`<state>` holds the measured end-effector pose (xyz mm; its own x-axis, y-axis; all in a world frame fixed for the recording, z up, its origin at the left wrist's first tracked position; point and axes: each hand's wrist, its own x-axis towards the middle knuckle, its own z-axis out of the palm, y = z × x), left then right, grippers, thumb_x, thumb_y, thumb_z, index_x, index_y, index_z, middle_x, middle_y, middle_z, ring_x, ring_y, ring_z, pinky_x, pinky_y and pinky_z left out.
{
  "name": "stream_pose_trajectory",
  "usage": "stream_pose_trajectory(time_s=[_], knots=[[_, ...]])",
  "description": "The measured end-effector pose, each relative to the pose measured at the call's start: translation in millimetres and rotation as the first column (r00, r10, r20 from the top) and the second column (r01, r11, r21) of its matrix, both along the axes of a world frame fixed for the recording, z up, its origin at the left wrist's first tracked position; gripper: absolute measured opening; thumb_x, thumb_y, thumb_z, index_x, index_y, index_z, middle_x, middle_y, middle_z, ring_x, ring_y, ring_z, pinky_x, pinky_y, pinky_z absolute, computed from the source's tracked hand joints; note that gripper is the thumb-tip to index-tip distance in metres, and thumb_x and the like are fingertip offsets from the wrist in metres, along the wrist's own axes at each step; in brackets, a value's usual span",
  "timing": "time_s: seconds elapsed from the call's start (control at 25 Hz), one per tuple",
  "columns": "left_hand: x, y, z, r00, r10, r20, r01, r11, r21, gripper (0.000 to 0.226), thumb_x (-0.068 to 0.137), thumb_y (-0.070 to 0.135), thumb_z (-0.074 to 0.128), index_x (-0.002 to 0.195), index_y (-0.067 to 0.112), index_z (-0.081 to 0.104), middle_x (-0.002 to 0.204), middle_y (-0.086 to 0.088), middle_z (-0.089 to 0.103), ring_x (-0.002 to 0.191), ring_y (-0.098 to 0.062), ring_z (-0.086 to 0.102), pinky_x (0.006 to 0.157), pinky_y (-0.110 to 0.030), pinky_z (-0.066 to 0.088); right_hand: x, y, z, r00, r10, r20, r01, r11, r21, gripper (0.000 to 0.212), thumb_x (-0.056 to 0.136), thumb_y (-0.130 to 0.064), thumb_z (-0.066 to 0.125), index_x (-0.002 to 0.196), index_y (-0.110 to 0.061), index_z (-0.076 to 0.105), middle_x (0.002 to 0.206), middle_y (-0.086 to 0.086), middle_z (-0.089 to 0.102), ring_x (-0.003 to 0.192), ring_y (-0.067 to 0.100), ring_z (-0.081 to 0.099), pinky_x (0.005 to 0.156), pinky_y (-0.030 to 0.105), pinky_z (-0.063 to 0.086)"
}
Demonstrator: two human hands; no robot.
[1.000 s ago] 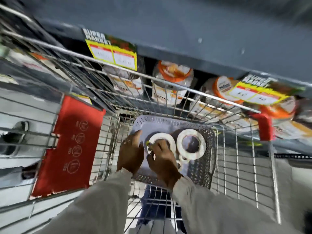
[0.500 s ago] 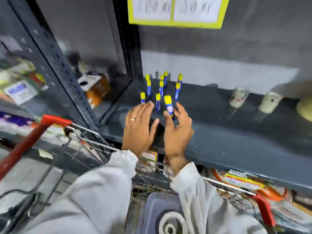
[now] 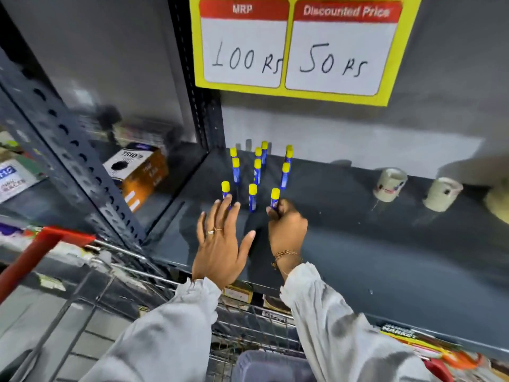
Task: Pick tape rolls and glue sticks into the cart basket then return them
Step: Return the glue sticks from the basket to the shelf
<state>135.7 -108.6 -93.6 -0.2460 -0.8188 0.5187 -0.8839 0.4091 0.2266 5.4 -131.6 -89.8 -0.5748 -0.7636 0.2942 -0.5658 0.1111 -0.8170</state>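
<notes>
the right hand (image 3: 287,230) has its fingers (image 3: 274,212) wrapped round the lower body of one glue stick (image 3: 275,198), the rightmost of the front row, grasping it where it stands on the dark shelf (image 3: 358,244). the stick is upright, its long axis vertical, yellow cap up, and its base looks to be at or just off the shelf; the hand hides which. the left hand (image 3: 220,244) is released, flat and spread, grasping nothing, its fingertips close in front of the front-left stick (image 3: 225,193), maybe brushing it.

the rest of the glue sticks (image 3: 257,172) stand in rows behind, toward the back left corner of the shelf, beside the upright post (image 3: 192,78). the middle front stick (image 3: 252,197) stands between the two hands, just beyond the fingertips. three pale tape rolls (image 3: 389,183) lie well apart along the right of the shelf, nearer the right hand.

the cart (image 3: 248,318) is below the shelf's front edge, its grey basket (image 3: 270,365) under the right forearm. i'd judge this to be either setting a stick back in its row or lifting one out; a clean move is straight along the stick's axis, so the neighbours don't topple.
</notes>
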Motion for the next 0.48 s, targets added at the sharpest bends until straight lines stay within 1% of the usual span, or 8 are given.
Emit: stream_pose_trajectory(time_s=[0.04,0.12,0.2,0.32,0.36,0.4,0.44,0.48], knots=[[-0.2,0.6,-1.1,1.0,-0.013,0.012,0.013,1.0,0.005,0.063,0.093,0.056,0.011,0.137,0.012,0.023,0.148,-0.013,0.035,0.136,-0.024,0.018,0.11,-0.045,0.01,-1.0,-2.8,-1.3,1.0,-0.007,0.012,0.007,1.0,0.002,0.012,0.085,-0.013,0.064,0.084,-0.001,0.063,0.077,0.025,0.068,0.076,0.043,0.06,0.059,0.03,0.033],[-0.5,0.3,-2.6,0.999,-0.03,0.023,0.03,1.0,0.0,0.061,0.093,0.055,0.02,0.137,0.013,0.023,0.148,-0.012,0.035,0.136,-0.024,0.018,0.11,-0.045,0.01,-1.6,-3.9,-2.8,1.0,-0.015,0.018,0.015,1.0,0.004,0.012,0.084,-0.012,0.064,0.091,-0.002,0.063,0.082,0.023,0.069,0.08,0.042,0.061,0.061,0.032,0.038],[1.6,-1.9,-3.4,0.999,-0.044,0.016,0.044,0.999,-0.005,0.058,0.09,0.048,0.03,0.137,0.014,0.023,0.147,-0.012,0.036,0.136,-0.023,0.02,0.111,-0.045,0.011,1.3,2.2,-3.8,0.999,-0.027,0.033,0.028,0.999,-0.021,0.018,0.081,-0.008,0.067,0.097,-0.002,0.062,0.088,0.02,0.069,0.086,0.039,0.059,0.068,0.034,0.042],[1.6,-0.4,-4.8,0.998,-0.066,-0.003,0.066,0.998,-0.014,0.056,0.09,0.043,0.033,0.137,0.014,0.026,0.147,-0.009,0.037,0.137,-0.023,0.022,0.112,-0.046,0.014,-0.2,23.6,2.8,0.985,-0.043,0.169,0.068,0.987,-0.143,0.033,0.079,-0.003,0.067,0.111,0.0,0.06,0.102,0.017,0.068,0.095,0.038,0.057,0.083,0.037,0.045],[1.0,-0.9,-5.3,0.997,-0.075,-0.019,0.075,0.997,-0.008,0.056,0.09,0.043,0.033,0.138,0.013,0.027,0.148,-0.008,0.037,0.137,-0.023,0.022,0.113,-0.046,0.014,-0.6,38.5,5.9,0.988,-0.017,0.157,0.05,0.977,-0.206,0.034,0.081,-0.003,0.064,0.114,0.0,0.059,0.106,0.016,0.067,0.098,0.035,0.057,0.087,0.038,0.045],[0.5,-1.3,-4.0,0.996,-0.084,-0.037,0.084,0.996,-0.007,0.056,0.091,0.041,0.034,0.138,0.011,0.03,0.147,-0.008,0.038,0.137,-0.024,0.024,0.113,-0.045,0.014,0.7,58.3,5.8,0.997,0.037,0.063,-0.018,0.96,-0.28,0.032,0.084,-0.004,0.059,0.115,-0.002,0.058,0.108,0.015,0.066,0.1,0.031,0.055,0.089,0.038,0.044],[0.2,-0.5,-2.2,0.994,-0.094,-0.057,0.092,0.995,-0.036,0.054,0.091,0.038,0.035,0.136,0.009,0.034,0.145,-0.01,0.04,0.135,-0.025,0.027,0.112,-0.044,0.014,2.8,82.4,2.7,0.989,0.11,-0.102,-0.138,0.933,-0.331,0.03,0.087,-0.006,0.053,0.116,-0.003,0.058,0.109,0.014,0.065,0.1,0.028,0.052,0.09,0.036,0.042],[0.6,3.2,-0.7,0.992,-0.104,-0.075,0.096,0.99,-0.105,0.049,0.092,0.035,0.036,0.133,0.008,0.039,0.142,-0.012,0.044,0.133,-0.026,0.03,0.112,-0.042,0.015,5.4,109.5,-4.5,0.938,0.198,-0.283,-0.289,0.899,-0.328,0.029,0.09,-0.011,0.046,0.116,-0.006,0.057,0.11,0.014,0.065,0.1,0.027,0.051,0.087,0.036,0.039]])
